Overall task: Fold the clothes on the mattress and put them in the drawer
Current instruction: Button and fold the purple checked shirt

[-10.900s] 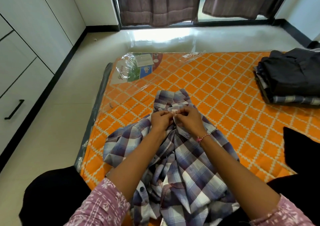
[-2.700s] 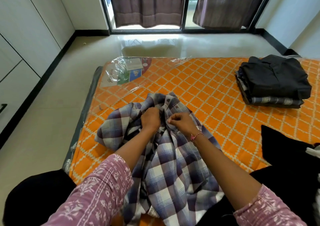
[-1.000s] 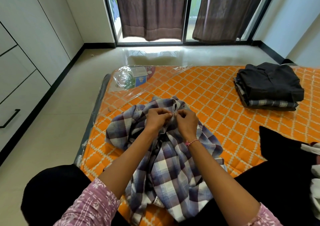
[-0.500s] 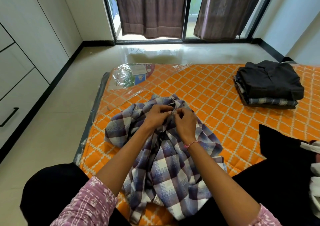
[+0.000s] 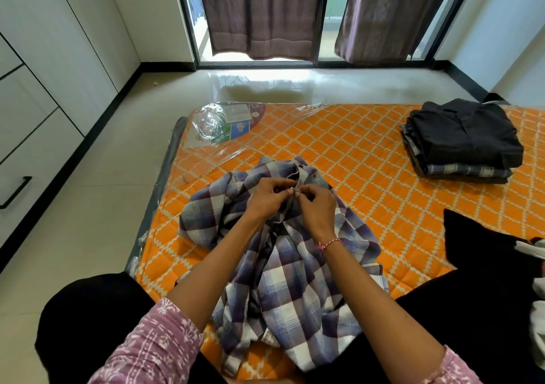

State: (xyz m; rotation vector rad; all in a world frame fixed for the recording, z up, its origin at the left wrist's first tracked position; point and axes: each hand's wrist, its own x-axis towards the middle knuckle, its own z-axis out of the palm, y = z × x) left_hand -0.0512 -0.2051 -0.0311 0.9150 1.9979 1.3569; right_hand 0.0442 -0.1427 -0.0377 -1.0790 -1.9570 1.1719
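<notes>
A blue, purple and white checked shirt lies rumpled on the orange patterned mattress, collar away from me. My left hand and my right hand meet at the shirt's front placket just below the collar. Each pinches the fabric edge there between fingers and thumb. A dark button shows above my fingers near the collar. The white drawers with a black handle stand at the far left across the floor.
A stack of folded clothes, dark on top, sits at the mattress's far right. A black garment lies at the right. Clear plastic wrap with a label covers the far left corner. Curtains hang over the glass door ahead.
Both hands have stayed at the placket below the collar with small finger movements. Earlier the hands worked lower and shifted the shirt; the view has tilted slightly.
</notes>
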